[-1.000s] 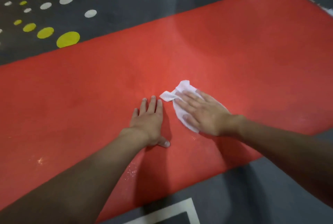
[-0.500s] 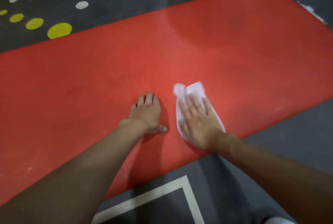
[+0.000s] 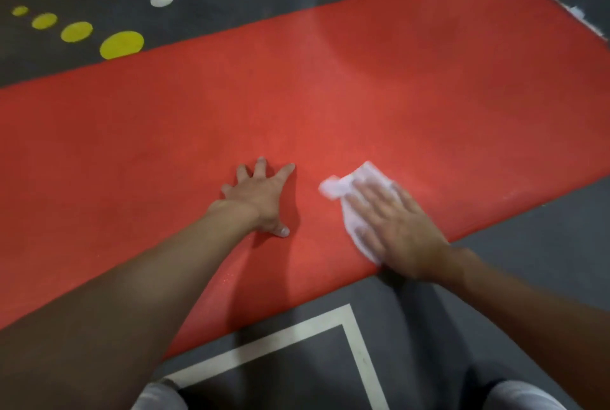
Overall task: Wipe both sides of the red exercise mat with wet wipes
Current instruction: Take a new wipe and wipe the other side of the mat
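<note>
While my left hand [image 3: 260, 198] lies flat with fingers spread on the red mat [image 3: 429, 96], my right hand [image 3: 396, 228] presses the wet wipe [image 3: 356, 188] beneath straight fingers, just beside it, near the mat's closest edge.

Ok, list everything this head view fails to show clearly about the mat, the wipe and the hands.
1. Wet wipe: head view, mostly covered by the right hand, and both are blurred, so its folds and any dirt are unreadable.
2. Red mat: its left end is cut off by the frame edge, and its underside faces down, unseen.
3. The mat surface beneath the left hand: hidden by the flat palm.
</note>
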The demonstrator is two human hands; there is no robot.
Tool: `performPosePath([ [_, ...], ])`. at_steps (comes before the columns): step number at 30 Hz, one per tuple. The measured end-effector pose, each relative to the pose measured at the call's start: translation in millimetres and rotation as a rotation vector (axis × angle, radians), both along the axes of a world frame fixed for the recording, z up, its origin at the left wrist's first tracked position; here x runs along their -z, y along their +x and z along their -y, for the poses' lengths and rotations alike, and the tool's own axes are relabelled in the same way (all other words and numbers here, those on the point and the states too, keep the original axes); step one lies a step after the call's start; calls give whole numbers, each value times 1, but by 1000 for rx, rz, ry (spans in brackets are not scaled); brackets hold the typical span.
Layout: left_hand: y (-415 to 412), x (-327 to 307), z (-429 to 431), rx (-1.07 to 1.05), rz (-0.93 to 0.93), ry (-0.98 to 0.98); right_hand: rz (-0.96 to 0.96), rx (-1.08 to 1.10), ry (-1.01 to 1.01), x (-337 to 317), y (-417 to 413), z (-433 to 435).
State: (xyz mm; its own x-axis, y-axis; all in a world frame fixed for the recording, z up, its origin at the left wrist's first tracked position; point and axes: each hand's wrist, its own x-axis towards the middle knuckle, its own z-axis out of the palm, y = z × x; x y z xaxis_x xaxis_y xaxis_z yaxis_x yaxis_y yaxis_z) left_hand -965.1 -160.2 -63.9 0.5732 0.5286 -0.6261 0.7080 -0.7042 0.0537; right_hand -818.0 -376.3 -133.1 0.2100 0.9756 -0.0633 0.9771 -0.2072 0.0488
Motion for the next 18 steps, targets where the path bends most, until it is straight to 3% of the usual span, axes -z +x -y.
performPosePath([
  [2, -1, 0, -2, 21, 10, 38, -14, 275, 21, -1, -17, -8],
  [3, -2, 1, -3, 32, 21, 65, -21, 276, 18, 2, -39, -12],
  [6, -4, 2, -7, 54, 53, 88, -66, -132, -30, 7, -69, -7],
  [8, -9, 1, -16, 45, 72, 74, -42, -219, -26, 4, -38, -11],
  [12, -16, 9, -28, -76, 112, 127, -48, 262, 27, 1, -39, -31],
  [13, -17, 11, -29, -102, 98, 147, -57, 227, 22, 5, -59, -33],
  [16, -22, 12, -32, -164, 56, 118, -104, -187, -20, 5, -65, -29],
  [18, -24, 12, -35, -167, 68, 95, -88, -208, -2, 2, -33, -37],
])
